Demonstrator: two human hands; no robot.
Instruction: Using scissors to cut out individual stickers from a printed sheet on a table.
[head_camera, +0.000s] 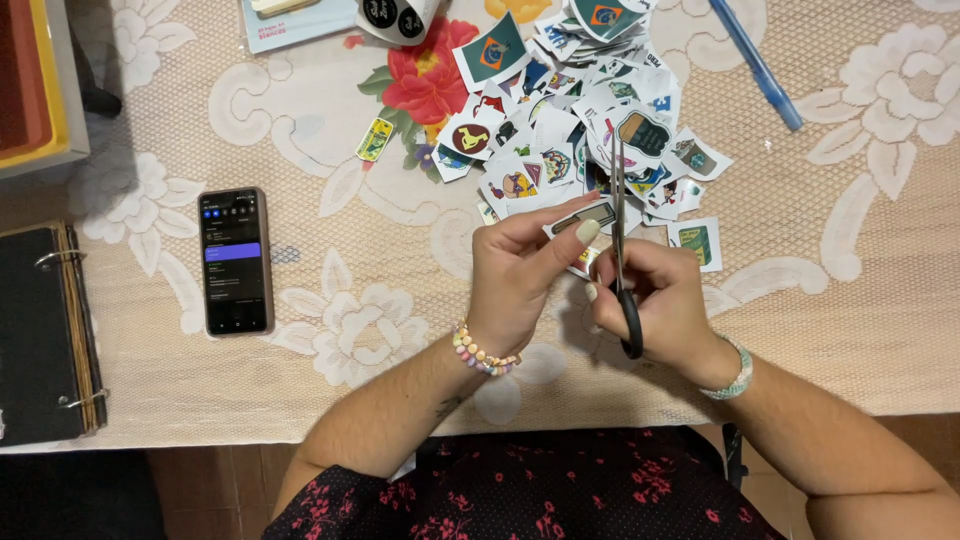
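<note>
Now left hand pinching sticker, right hand gripping scissors

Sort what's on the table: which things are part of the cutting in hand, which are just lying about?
In use: left hand, paper cutout, right hand, scissors, pile of cut pictures.

Lying about: phone, blue pen, black ring binder, lace tablecloth.
</note>
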